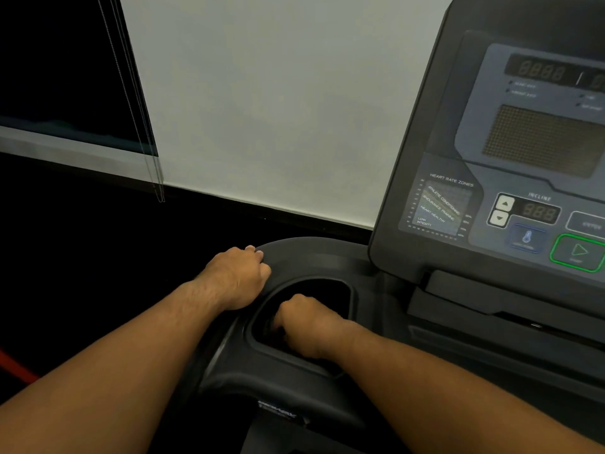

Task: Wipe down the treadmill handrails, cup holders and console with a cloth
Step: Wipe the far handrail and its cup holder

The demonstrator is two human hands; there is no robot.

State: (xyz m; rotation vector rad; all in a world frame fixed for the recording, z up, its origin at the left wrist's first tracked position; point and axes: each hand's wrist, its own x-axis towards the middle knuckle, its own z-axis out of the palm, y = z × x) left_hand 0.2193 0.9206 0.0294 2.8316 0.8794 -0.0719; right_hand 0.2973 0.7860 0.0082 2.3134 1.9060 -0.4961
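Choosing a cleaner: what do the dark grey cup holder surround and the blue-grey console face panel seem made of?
The dark grey cup holder surround: likely moulded plastic, matte to satin; soft highlights, rounded seamless edges. The blue-grey console face panel: probably a smooth printed plastic overlay, slight sheen, flat printed buttons and legends.

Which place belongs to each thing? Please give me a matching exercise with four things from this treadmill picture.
Things:
1. left hand
2. right hand
3. green-outlined rectangular start button
4. dark glass window

Places:
A. upper left of the view
B. down inside the black plastic cup holder
C. curled over the cup holder's outer rim
D. lower right of the dark grey console

Pairs: 1-C; 2-B; 3-D; 4-A
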